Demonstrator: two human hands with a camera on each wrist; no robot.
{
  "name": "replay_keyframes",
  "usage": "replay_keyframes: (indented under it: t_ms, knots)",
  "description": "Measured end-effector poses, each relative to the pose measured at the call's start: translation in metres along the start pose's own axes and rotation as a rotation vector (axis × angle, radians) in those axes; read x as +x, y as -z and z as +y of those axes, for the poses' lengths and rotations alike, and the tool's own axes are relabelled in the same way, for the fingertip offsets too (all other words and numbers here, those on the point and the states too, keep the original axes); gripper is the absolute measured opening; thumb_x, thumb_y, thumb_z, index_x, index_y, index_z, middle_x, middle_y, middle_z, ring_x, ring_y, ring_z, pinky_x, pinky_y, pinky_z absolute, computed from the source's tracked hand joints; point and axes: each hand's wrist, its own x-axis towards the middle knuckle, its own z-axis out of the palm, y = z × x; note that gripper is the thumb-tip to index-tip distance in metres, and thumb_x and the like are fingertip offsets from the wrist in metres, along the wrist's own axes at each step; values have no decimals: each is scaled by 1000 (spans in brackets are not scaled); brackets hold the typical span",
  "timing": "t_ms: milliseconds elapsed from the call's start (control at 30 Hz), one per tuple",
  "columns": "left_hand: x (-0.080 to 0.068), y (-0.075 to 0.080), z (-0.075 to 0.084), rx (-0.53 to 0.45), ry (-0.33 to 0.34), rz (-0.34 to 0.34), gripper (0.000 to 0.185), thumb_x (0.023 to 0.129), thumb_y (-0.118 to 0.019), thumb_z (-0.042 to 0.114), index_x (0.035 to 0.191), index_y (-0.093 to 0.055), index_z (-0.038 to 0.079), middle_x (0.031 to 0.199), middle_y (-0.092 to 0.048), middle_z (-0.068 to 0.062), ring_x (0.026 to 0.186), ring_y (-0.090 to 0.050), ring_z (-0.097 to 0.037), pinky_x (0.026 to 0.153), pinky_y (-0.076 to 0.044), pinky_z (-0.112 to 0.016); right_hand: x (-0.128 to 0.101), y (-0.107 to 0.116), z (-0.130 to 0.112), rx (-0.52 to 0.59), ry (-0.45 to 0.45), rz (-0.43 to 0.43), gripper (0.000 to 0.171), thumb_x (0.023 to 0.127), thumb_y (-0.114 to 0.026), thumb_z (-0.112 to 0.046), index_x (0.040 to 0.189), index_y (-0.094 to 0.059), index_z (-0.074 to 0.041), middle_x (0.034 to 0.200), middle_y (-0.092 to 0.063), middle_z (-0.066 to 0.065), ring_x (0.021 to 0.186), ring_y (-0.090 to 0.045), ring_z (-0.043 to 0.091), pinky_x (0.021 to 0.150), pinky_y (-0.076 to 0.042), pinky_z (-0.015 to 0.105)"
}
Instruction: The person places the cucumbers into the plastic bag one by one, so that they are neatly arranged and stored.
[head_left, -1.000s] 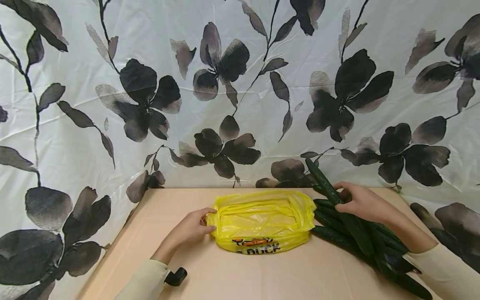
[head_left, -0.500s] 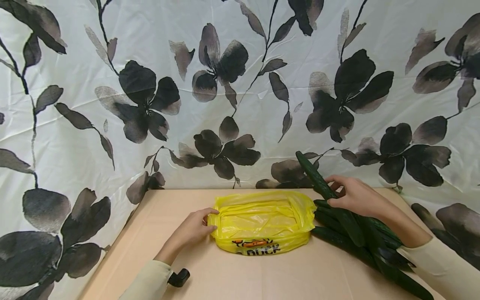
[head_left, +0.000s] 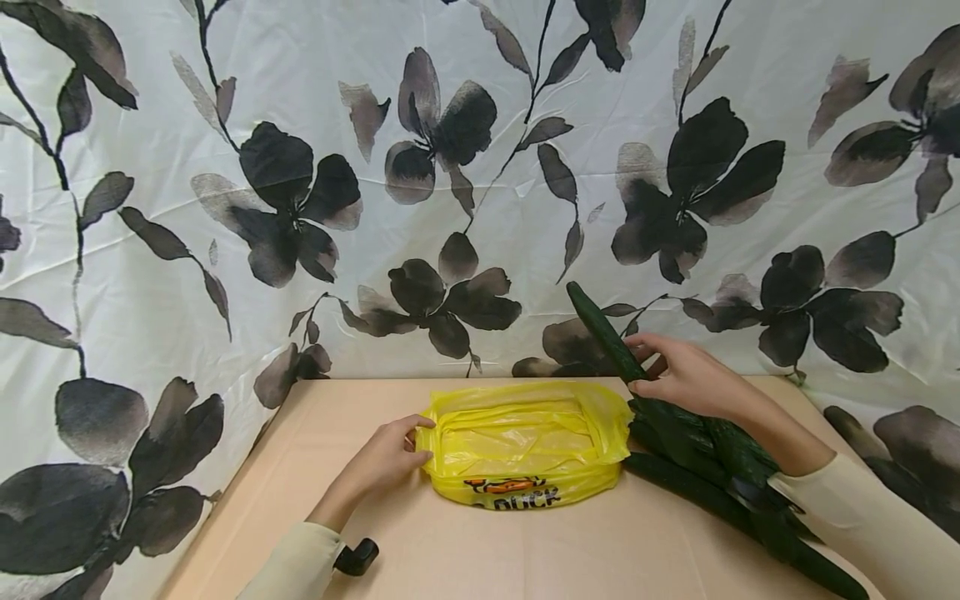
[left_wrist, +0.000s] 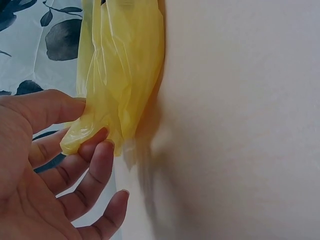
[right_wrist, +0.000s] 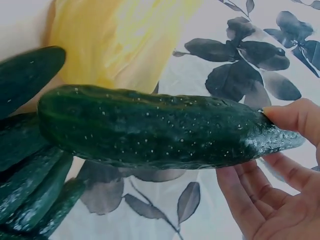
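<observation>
The cucumber (head_left: 603,333) is raised off the pile and slants up and away from the right hand (head_left: 686,379), its far tip against the flowered cloth backdrop (head_left: 225,208); the right wrist view shows the thumb on top and the fingers (right_wrist: 245,195) curled beneath, gripping one end, so most of its length juts out beyond the grip, probably so the free end can lead. Below and just behind that hand lies the pile of cucumbers (head_left: 720,467), stacked lengthwise on the table (head_left: 525,550) and running back under the right forearm. Just to the inner side of the right hand, touching the pile's near ends, sits the yellow plastic bag (head_left: 525,446), its mouth rolled back into a wide, shallow opening facing up. The left hand (head_left: 386,458) is at the bag's far edge from the cucumbers: the left wrist view shows thumb and forefinger pinching a fold of the yellow film, the remaining fingers (left_wrist: 97,200) loosely curled beneath, seemingly to hold the mouth taut and keep the light bag from sliding. A small black strap clip (head_left: 356,557) shows at the left cuff.
</observation>
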Motion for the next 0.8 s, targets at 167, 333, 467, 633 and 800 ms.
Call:
replay_keyframes:
  t_ms: [167, 333, 467, 633, 800]
  knots:
    - [0, 0, 0, -7, -8, 1, 43, 84, -78, 8, 125, -66, 8, 88, -59, -4, 78, -54, -16, 67, -45, -29, 7, 1, -8, -6, 62, 26, 68, 89, -77, -23, 147, -47, -3, 122, -64, 20, 102, -66, 30, 73, -58, 41]
    - [-1, 0, -1, -20, -11, 1, 44, 83, -78, 6, 126, -65, 7, 90, -60, -5, 78, -55, -16, 66, -46, -29, 15, -1, -16, 25, 107, 56, 69, 89, -77, -21, 148, -46, -5, 125, -64, 20, 102, -67, 29, 77, -59, 42]
    - [0, 0, -2, -22, -10, 1, 45, 83, -78, 6, 126, -65, 8, 90, -60, -5, 77, -55, -16, 66, -46, -29, 23, -6, -24, 52, 127, 76, 68, 88, -79, -18, 147, -48, -7, 122, -66, 16, 96, -68, 24, 76, -59, 37]
    - [0, 1, -2, -12, -11, 3, 45, 83, -79, 7, 126, -66, 8, 91, -61, -4, 79, -56, -15, 68, -46, -29, 36, -15, -33, 102, 171, 83, 64, 87, -79, -15, 144, -51, -9, 115, -69, 9, 93, -67, 20, 76, -57, 33]
    - [0, 2, -2, -10, -8, -4, 45, 83, -79, 8, 126, -65, 7, 92, -60, -4, 80, -55, -16, 67, -47, -30, 45, -25, -39, 162, 244, 61, 62, 87, -78, -12, 144, -52, -9, 111, -69, 7, 92, -67, 19, 77, -58, 35]
